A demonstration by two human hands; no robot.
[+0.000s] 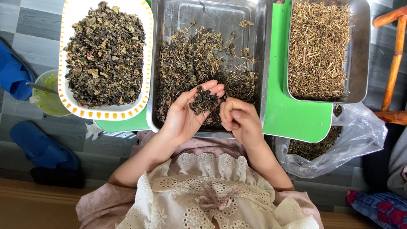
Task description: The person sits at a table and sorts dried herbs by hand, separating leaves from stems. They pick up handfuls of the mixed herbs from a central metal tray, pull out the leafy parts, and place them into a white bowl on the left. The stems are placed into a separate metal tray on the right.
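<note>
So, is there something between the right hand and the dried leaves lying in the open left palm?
Nothing visible. The right hand, fingers curled, sits just beside the left hand, whose open palm carries a small pile of dark dried leaves above the steel tray. Only a narrow open gap separates them.

I see my bare forearms and hands, a cream eyelet-lace top with scalloped edges, a dusty-pink ribbon bow, and pale pink floral sleeves.
</note>
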